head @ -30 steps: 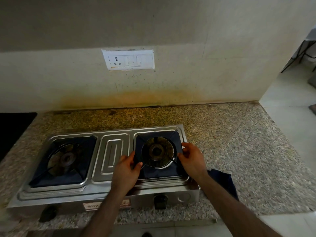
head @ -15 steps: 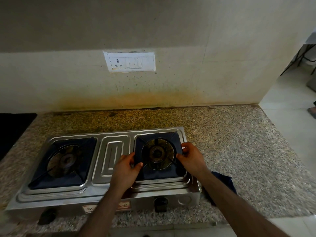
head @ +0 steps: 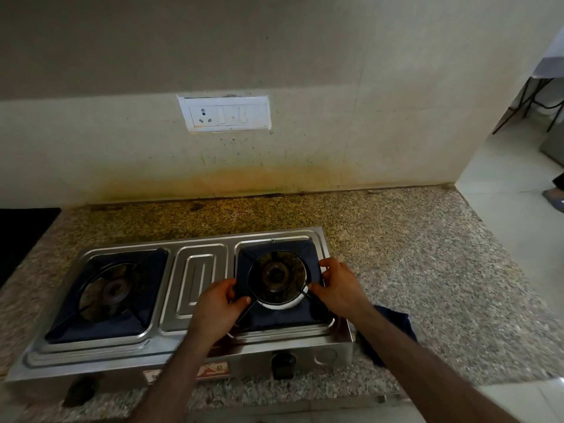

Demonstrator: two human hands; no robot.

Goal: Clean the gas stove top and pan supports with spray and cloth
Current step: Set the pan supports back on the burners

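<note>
L hand (head: 218, 309): fingers pinch left edge of right pan support (head: 276, 319) | R hand (head: 337, 285): fingers curled on its right edge | support sits over right burner (head: 277, 274) of steel two-burner stove (head: 195, 346) on granite counter (head: 427, 270) | left pan support (head: 100, 326) in place | dark blue cloth (head: 393, 325) on counter, just right of stove, partly behind right forearm
</note>
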